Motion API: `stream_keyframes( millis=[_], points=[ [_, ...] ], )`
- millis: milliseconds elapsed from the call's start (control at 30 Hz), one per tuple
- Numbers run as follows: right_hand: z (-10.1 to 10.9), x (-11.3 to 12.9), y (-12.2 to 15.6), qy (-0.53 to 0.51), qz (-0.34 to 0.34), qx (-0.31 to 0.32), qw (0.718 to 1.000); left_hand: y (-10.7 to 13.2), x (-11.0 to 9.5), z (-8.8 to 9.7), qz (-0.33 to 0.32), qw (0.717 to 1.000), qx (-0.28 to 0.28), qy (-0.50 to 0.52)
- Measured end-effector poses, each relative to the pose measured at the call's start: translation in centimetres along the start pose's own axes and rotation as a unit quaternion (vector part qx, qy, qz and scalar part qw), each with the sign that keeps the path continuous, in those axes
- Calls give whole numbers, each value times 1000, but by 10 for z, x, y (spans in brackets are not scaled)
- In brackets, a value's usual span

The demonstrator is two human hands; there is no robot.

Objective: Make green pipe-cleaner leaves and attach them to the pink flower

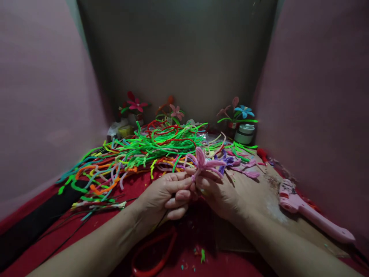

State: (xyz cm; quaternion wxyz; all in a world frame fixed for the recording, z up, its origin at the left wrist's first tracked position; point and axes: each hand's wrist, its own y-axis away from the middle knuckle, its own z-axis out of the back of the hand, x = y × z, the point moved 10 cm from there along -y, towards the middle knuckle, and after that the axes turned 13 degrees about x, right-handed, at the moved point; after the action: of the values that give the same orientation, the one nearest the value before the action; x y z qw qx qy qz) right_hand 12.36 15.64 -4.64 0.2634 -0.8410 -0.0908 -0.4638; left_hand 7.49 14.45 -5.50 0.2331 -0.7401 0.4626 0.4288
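Note:
A pink pipe-cleaner flower [201, 161] with looped petals stands up between my two hands at the middle of the view. My left hand [173, 194] pinches its base from the left, fingers curled. From the other side my right hand [215, 190] is closed round the same base, its fingertips partly hidden behind the petals. Just right of the flower lie purple pipe-cleaner petals [226, 159] and loose pink petals [250, 169]. A red loop handle [155, 254], perhaps of scissors, rests below my left hand.
Behind my hands spreads a heap of green pipe cleaners [170, 140] with other colours. A pink glue gun [317, 219] lies on the brown board [259, 200] at right. Finished flowers [244, 111] and a pale jar [244, 134] stand at the back. Pink panels [317, 96] flank both sides.

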Motion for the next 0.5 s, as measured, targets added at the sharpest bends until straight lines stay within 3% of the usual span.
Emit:
stream_keyframes(
  millis=[167, 300, 400, 500],
  points=[
    [-1, 0, 2, -5, 4, -15, 1000, 0, 5, -3, 14, 1000, 22, 16],
    [12, -3, 8, 7, 16, -87, 996, 2, -6, 0, 16, 988, -48, -145],
    [19, -4, 12, 25, 17, -129, 991, 7, -26, 3, -19, 920, -124, -370],
    [16, -6, 11, -2, 13, -121, 993, 14, -42, -8, -104, 805, -155, -563]
  ],
)
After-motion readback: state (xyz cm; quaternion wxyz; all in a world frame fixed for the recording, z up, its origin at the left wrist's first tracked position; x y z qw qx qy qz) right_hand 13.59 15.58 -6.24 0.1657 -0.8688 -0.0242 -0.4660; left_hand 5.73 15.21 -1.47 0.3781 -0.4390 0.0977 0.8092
